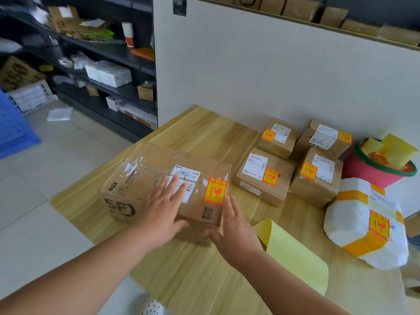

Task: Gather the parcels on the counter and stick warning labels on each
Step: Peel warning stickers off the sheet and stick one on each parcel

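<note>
On the counter (pixel 204 133), our left grip (pixel 163 208) rests flat and released on top of the big parcel (pixel 145 173), our right grip (pixel 234 228) also released at its near right corner, below its warning label (pixel 215 191).

Wooden counter (pixel 204 133) bears cardboard parcels (pixel 263 176), a white parcel (pixel 354 221) — a yellow sheet (pixel 295 253).

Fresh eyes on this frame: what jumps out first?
The big cardboard box on the counter, with the left hand flat on top and the right hand at its near right corner, just below its orange-and-yellow warning label. To the right, four smaller boxes and a white wrapped parcel carry the same labels.
</note>
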Available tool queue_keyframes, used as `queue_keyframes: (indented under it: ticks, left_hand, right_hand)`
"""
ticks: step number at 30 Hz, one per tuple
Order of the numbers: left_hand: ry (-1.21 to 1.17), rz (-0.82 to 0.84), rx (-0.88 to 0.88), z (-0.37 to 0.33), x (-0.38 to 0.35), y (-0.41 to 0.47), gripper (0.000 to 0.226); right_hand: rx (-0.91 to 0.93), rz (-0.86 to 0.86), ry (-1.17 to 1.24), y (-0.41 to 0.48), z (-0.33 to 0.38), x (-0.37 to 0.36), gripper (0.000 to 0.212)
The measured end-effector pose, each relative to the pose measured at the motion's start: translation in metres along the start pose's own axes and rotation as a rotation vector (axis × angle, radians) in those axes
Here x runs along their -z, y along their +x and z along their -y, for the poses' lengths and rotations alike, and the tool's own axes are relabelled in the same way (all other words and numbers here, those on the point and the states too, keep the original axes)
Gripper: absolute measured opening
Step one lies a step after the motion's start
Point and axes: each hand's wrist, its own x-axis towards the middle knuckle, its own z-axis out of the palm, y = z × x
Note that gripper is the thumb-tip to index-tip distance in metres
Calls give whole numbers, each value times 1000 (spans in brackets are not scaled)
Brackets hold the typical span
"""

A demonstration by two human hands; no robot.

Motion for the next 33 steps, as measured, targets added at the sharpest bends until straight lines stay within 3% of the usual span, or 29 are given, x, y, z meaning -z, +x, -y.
queue_keyframes:
  ticks: [4, 8, 10, 14, 16, 20, 28, 33]
  left_hand:
    - [-6, -55, 352, 41, 8, -8, 120]
    - [-218, 20, 674, 82, 14, -1, 138]
    - [-396, 57, 713, 100, 14, 8, 136]
    - [-466, -32, 588, 112, 19, 45, 85]
    - [-465, -74, 531, 111, 31, 74, 76]
    - [-430, -123, 409, 114, 52, 150, 70]
    - [-435, -171, 216, 111, 77, 316, 71]
    - [-467, -154, 141, 94, 72, 391, 69]
  right_hand:
    - [-89, -6, 95, 7, 3, -10, 102]
    - [-168, 7, 148, 23, 8, -14, 89]
    - [-183, 5, 187, 32, 8, -13, 83]
    - [-229, -9, 245, 65, 6, 2, 75]
    - [-253, -22, 254, 88, 4, 14, 70]
    - [-310, -67, 272, 141, 0, 43, 56]
    - [-436, -191, 250, 262, -22, 102, 57]
    - [-505, -224, 233, 317, -47, 128, 46]
